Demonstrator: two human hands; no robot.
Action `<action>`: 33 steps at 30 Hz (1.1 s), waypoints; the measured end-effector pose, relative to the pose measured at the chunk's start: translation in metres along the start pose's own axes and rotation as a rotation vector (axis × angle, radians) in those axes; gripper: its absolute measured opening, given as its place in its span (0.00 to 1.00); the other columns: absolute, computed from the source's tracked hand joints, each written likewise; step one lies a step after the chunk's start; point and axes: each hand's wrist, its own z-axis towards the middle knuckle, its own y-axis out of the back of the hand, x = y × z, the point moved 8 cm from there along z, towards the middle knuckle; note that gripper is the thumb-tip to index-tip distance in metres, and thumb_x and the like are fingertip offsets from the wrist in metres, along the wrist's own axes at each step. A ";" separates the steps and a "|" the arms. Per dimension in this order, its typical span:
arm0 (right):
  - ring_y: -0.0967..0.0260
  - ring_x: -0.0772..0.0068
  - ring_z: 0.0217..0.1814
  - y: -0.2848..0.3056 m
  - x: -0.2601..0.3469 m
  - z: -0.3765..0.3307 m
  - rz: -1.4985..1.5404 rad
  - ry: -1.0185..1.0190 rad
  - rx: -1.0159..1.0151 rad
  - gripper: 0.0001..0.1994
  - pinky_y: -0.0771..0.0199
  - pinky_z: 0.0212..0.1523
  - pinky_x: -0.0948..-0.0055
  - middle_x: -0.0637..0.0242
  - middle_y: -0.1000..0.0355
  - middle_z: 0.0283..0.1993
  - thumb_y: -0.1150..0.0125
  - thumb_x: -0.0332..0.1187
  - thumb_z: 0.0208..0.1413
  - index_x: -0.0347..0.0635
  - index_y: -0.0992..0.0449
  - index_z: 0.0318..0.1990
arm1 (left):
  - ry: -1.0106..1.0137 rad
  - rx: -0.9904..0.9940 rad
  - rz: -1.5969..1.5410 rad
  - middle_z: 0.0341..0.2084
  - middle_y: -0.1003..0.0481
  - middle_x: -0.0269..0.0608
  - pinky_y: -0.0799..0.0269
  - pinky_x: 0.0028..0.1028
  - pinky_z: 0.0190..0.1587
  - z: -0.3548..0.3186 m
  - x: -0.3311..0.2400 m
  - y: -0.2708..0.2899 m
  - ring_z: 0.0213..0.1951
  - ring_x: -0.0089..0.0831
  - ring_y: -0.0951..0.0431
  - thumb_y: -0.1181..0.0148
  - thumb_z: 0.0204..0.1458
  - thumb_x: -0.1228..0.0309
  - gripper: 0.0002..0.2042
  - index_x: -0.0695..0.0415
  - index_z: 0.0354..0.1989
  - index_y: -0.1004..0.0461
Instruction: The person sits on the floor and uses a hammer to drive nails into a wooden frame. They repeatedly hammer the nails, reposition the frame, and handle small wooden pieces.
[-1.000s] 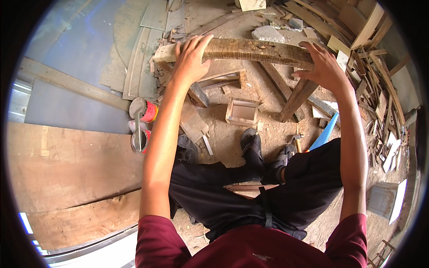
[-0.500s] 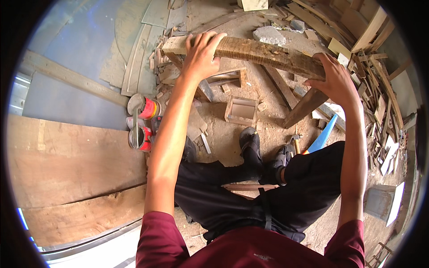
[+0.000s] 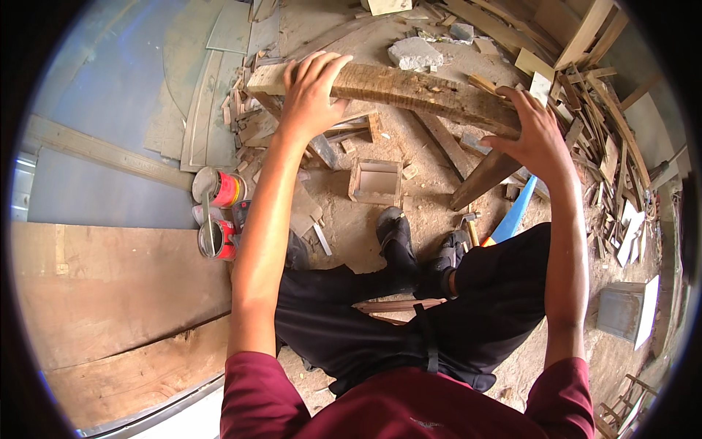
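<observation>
A rough, thick wooden beam (image 3: 409, 86) spans the far side in front of me, with splayed wooden legs (image 3: 486, 179) under it, like a sawhorse. Near its left end, my left hand (image 3: 314, 91) is closed over the top, fingers on the far side and thumb nearer me. At the right end my right hand (image 3: 532, 132) grips the beam the same way. Below the beam, a small open wooden box (image 3: 376, 182) rests on the dusty floor. By my right foot lie a hammer (image 3: 472, 227) and a blue-bladed handsaw (image 3: 515, 210).
Two red paint cans (image 3: 219, 240) stand at left beside a plywood sheet (image 3: 124, 285). Scrap wood (image 3: 618, 168) is heaped along the right. A concrete chunk (image 3: 414, 53) lies beyond the beam, and a grey box (image 3: 621, 311) sits at lower right.
The whole view has shifted slightly, so the scene appears farther left. Both hands keep their grip on the beam, with no clear movement of it.
</observation>
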 end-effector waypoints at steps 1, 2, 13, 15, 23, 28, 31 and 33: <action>0.34 0.48 0.62 0.000 0.001 -0.001 -0.004 -0.012 0.013 0.43 0.36 0.62 0.53 0.51 0.30 0.58 0.24 0.52 0.40 0.45 0.35 0.64 | 0.001 0.008 -0.015 0.61 0.33 0.34 0.60 0.54 0.72 -0.002 -0.004 0.005 0.68 0.36 0.40 0.30 0.40 0.71 0.36 0.46 0.63 0.33; 0.34 0.47 0.63 -0.001 0.002 -0.003 -0.008 -0.023 0.027 0.45 0.37 0.64 0.53 0.51 0.30 0.59 0.24 0.53 0.39 0.47 0.35 0.65 | 0.014 0.018 -0.024 0.63 0.34 0.32 0.62 0.57 0.72 -0.004 -0.005 0.008 0.70 0.35 0.43 0.28 0.41 0.68 0.37 0.45 0.65 0.35; 0.32 0.45 0.62 0.002 0.004 -0.001 0.043 -0.022 0.059 0.46 0.34 0.62 0.52 0.47 0.29 0.58 0.24 0.55 0.40 0.48 0.36 0.66 | 0.039 0.016 -0.011 0.67 0.38 0.33 0.63 0.58 0.72 -0.014 -0.013 0.021 0.72 0.37 0.46 0.29 0.42 0.70 0.39 0.43 0.67 0.37; 0.32 0.44 0.62 0.003 0.001 0.001 0.075 0.016 0.029 0.45 0.33 0.61 0.52 0.46 0.29 0.58 0.24 0.55 0.40 0.48 0.36 0.66 | 0.024 0.007 -0.043 0.67 0.40 0.33 0.65 0.59 0.73 -0.013 -0.013 0.025 0.72 0.37 0.48 0.27 0.41 0.69 0.40 0.43 0.67 0.38; 0.31 0.44 0.60 0.004 0.000 -0.002 0.103 0.025 0.027 0.46 0.32 0.60 0.52 0.48 0.29 0.58 0.23 0.55 0.39 0.48 0.36 0.66 | 0.047 -0.004 -0.010 0.68 0.40 0.33 0.64 0.58 0.73 -0.023 -0.015 0.029 0.73 0.38 0.48 0.27 0.42 0.69 0.41 0.42 0.68 0.39; 0.29 0.46 0.57 0.006 0.005 -0.003 0.112 0.048 0.032 0.45 0.30 0.57 0.54 0.49 0.26 0.53 0.26 0.57 0.40 0.44 0.34 0.64 | 0.061 -0.015 0.008 0.67 0.38 0.32 0.61 0.59 0.72 -0.027 -0.022 0.025 0.72 0.38 0.46 0.28 0.43 0.70 0.39 0.42 0.67 0.38; 0.26 0.47 0.51 0.007 0.006 -0.004 0.132 0.021 0.103 0.41 0.28 0.51 0.55 0.48 0.24 0.43 0.27 0.56 0.43 0.42 0.31 0.61 | 0.068 -0.007 0.025 0.65 0.36 0.31 0.60 0.59 0.71 -0.027 -0.021 0.021 0.71 0.38 0.43 0.29 0.43 0.72 0.38 0.43 0.67 0.37; 0.25 0.47 0.47 0.009 0.009 -0.002 0.135 -0.020 0.181 0.39 0.27 0.48 0.57 0.47 0.23 0.40 0.26 0.54 0.43 0.40 0.29 0.60 | 0.070 0.021 0.037 0.64 0.35 0.31 0.58 0.59 0.71 -0.027 -0.020 0.019 0.69 0.38 0.41 0.30 0.44 0.74 0.38 0.42 0.67 0.36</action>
